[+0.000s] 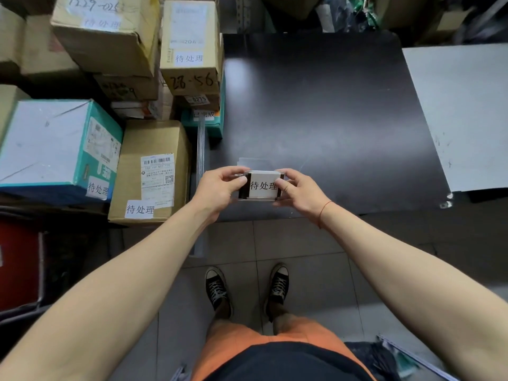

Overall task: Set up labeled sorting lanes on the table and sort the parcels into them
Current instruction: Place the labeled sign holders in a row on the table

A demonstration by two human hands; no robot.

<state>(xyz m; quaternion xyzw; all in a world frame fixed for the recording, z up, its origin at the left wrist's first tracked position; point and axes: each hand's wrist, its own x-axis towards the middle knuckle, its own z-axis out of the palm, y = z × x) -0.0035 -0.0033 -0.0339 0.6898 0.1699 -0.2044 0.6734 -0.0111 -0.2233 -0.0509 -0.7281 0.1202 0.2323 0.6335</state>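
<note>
A clear acrylic sign holder point(262, 187) with a white paper label printed in black characters is held over the near edge of the dark table point(330, 105). My left hand point(217, 188) pinches its left side and my right hand point(298, 192) pinches its right side. More clear plastic point(253, 162) lies on the table just behind it. Parcels are stacked to the left: a brown box with a barcode label point(152, 171), a white and teal box point(57, 149), and taller cardboard boxes point(189, 48), several bearing white paper labels.
A grey board point(461, 114) lies over the table's right side. A clear strip point(201, 149) stands between the parcels and the table. A red bin point(19, 259) sits low on the left. The floor is tiled; dark bags lie at lower right.
</note>
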